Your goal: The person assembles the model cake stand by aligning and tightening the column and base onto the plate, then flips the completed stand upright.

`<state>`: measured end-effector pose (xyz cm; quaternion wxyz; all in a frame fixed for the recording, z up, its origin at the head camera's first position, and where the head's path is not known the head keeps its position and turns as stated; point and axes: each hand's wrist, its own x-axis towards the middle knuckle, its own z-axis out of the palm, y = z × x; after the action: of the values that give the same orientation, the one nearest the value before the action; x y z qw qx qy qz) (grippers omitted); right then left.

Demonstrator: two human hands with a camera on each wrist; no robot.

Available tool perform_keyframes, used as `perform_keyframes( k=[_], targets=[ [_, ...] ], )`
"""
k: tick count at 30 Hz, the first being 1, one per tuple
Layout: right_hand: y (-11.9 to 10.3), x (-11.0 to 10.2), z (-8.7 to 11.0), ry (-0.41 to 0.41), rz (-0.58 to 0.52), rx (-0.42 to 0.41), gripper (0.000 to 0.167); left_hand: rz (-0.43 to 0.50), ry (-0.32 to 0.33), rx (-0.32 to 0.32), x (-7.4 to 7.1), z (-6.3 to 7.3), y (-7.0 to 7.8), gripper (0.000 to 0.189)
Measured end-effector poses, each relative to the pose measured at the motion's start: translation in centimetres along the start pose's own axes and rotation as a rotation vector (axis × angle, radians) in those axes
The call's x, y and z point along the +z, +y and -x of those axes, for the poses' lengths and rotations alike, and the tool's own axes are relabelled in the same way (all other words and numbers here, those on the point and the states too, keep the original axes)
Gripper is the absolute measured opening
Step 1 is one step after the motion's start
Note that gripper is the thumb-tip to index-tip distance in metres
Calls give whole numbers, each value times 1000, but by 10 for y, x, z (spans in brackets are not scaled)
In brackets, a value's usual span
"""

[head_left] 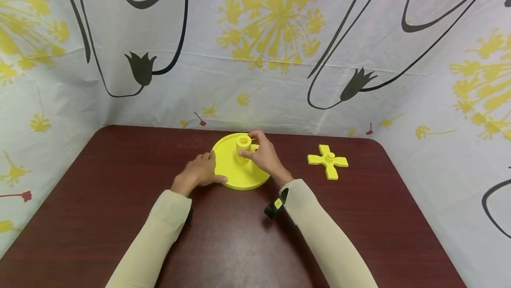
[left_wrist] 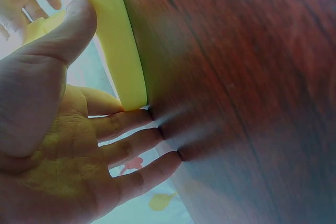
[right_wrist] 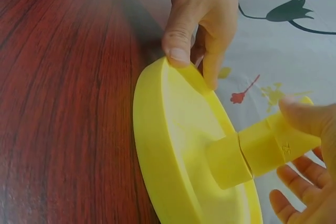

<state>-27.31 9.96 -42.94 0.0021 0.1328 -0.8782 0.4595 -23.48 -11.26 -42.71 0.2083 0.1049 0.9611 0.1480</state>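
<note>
A round yellow tray-like base (head_left: pixel 235 177) with a raised rim lies on the table. From its middle rises a short post (right_wrist: pixel 228 163), and a yellow hollow collar (right_wrist: pixel 265 145) with a small mark sits end to end with it, a thin seam between them. My right hand (head_left: pixel 266 157) pinches the collar, thumb on the near side and fingers behind. My left hand (head_left: pixel 199 170) rests at the base's left edge, thumb on the rim (left_wrist: pixel 113 40). Its other fingers stretch out straight, several tips touching the tabletop beside the rim.
A yellow four-armed cross piece (head_left: pixel 328 161) with a stepped knob at its centre lies to the right on the dark red-brown table (head_left: pixel 235 243). Patterned cloth (head_left: pixel 255 92) hangs behind the table and at both sides. A black wrist strap device (head_left: pixel 274 208) sits at the right sleeve.
</note>
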Motion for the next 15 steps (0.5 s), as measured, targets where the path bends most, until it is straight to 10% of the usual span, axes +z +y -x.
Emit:
perform_keyframes(
  k=[15],
  targets=[
    [3,-5,-3,-92,-58,-86,55,3,-2,-2,0,-1,-1,103]
  ],
)
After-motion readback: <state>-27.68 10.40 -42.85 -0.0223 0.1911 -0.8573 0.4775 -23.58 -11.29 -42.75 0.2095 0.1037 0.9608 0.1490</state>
